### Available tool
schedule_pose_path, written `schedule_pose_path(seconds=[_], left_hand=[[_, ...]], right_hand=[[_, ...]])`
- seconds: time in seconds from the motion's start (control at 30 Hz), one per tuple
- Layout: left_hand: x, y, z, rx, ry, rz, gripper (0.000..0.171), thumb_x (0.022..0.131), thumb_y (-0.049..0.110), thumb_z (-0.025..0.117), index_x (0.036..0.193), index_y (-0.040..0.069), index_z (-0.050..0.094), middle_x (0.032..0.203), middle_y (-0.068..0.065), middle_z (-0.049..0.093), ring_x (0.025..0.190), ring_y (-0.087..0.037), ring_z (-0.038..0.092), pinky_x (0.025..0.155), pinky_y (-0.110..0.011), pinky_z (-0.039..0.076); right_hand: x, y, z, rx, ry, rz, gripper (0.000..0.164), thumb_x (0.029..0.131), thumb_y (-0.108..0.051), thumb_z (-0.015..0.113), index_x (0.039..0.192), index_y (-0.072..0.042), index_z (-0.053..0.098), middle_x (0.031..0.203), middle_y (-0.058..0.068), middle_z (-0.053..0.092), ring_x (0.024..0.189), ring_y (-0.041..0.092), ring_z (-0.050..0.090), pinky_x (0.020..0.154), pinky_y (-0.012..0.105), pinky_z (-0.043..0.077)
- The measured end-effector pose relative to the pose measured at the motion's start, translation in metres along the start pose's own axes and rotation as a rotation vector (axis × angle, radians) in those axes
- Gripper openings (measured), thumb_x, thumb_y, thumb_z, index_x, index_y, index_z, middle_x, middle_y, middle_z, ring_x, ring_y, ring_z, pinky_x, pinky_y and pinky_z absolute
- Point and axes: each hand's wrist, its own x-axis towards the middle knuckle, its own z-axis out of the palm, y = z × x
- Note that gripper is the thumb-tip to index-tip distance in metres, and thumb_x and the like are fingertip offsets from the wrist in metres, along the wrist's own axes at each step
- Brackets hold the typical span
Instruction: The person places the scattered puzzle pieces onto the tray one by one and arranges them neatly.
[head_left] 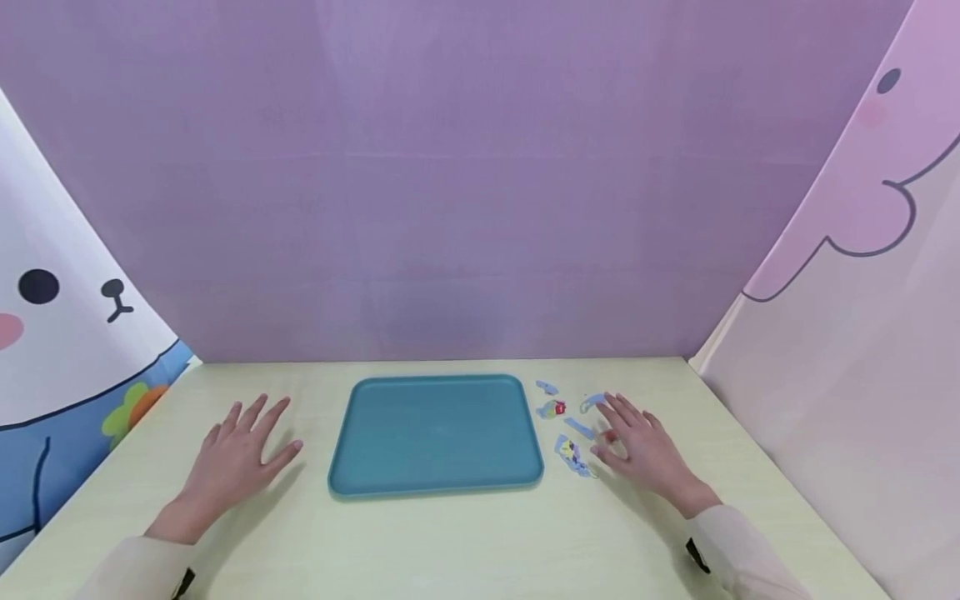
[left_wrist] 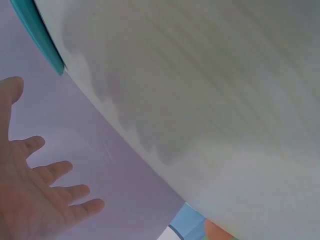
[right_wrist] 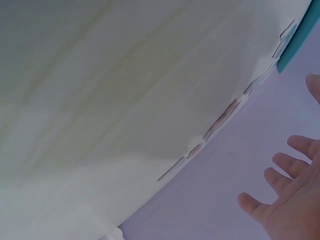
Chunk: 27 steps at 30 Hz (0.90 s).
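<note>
My left hand (head_left: pixel 234 462) hovers left of the teal tray (head_left: pixel 437 492), fingers spread, holding nothing. On the tray's other side, my right hand (head_left: pixel 645 446) is held over several small flat cut-out pieces, its fingers loosely bent and nothing in them. One piece has yellow and purple parts (head_left: pixel 570 452); another shows a red patch (head_left: pixel 555 408). Plain blue strips (head_left: pixel 579 428) and a small blue piece (head_left: pixel 547 387) lie near them. The right fingers partly cover some pieces. In the wrist views, the left hand (left_wrist: pixel 37 185) and right hand (right_wrist: pixel 290 190) both appear apart from the tabletop.
The pale wood-look table (head_left: pixel 450 550) ends at a purple backdrop (head_left: pixel 450 183). Cartoon-printed panels stand on both sides, a white animal (head_left: pixel 67 358) at the left and a pink shape (head_left: pixel 862 200) at the right.
</note>
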Motion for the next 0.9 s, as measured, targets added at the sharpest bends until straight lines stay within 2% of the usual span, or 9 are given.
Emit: schedule_pose_path(seconds=[0.13, 0.33, 0.43, 0.63, 0.9], left_hand=[[0.001, 0.005, 0.001, 0.010, 0.007, 0.023, 0.066, 0.084, 0.048, 0.058, 0.134, 0.010, 0.041, 0.134, -0.027, 0.040, 0.118, -0.056, 0.033, 0.086, -0.069, 0.030], [0.003, 0.014, 0.000, 0.005, -0.031, 0.027, 0.065, 0.083, 0.047, 0.059, 0.134, 0.010, 0.041, 0.135, -0.025, 0.041, 0.119, -0.052, 0.035, 0.082, -0.068, 0.034], [0.003, 0.019, -0.001, 0.004, -0.047, 0.035, 0.065, 0.083, 0.046, 0.060, 0.134, 0.010, 0.042, 0.134, -0.025, 0.042, 0.118, -0.050, 0.038, 0.081, -0.066, 0.037], [0.003, 0.025, 0.003, -0.004, -0.036, 0.076, 0.063, 0.081, 0.043, 0.063, 0.131, 0.010, 0.046, 0.131, -0.023, 0.046, 0.113, -0.049, 0.043, 0.077, -0.063, 0.041], [0.005, 0.035, 0.009, -0.009, -0.056, 0.126, 0.061, 0.079, 0.041, 0.066, 0.128, 0.009, 0.050, 0.127, -0.022, 0.051, 0.109, -0.046, 0.049, 0.076, -0.060, 0.043]], right_hand=[[0.000, -0.004, 0.002, -0.011, 0.006, -0.038, 0.067, 0.080, -0.037, 0.066, 0.134, -0.003, 0.044, 0.140, 0.017, 0.041, 0.129, 0.037, 0.037, 0.096, 0.056, 0.035], [0.004, -0.011, 0.004, -0.016, 0.044, -0.112, 0.064, 0.078, -0.033, 0.070, 0.129, -0.002, 0.048, 0.132, 0.016, 0.050, 0.122, 0.035, 0.045, 0.092, 0.055, 0.039], [0.004, -0.014, 0.005, -0.003, 0.039, -0.127, 0.062, 0.077, -0.030, 0.071, 0.128, -0.002, 0.050, 0.129, 0.015, 0.052, 0.121, 0.034, 0.047, 0.091, 0.056, 0.039], [0.006, -0.018, 0.009, 0.010, 0.038, -0.158, 0.059, 0.075, -0.028, 0.073, 0.124, -0.002, 0.054, 0.123, 0.014, 0.057, 0.116, 0.031, 0.052, 0.098, 0.055, 0.035], [0.006, -0.026, 0.011, 0.034, -0.027, -0.156, 0.059, 0.074, -0.031, 0.074, 0.123, -0.004, 0.054, 0.122, 0.013, 0.058, 0.113, 0.030, 0.054, 0.091, 0.049, 0.043]])
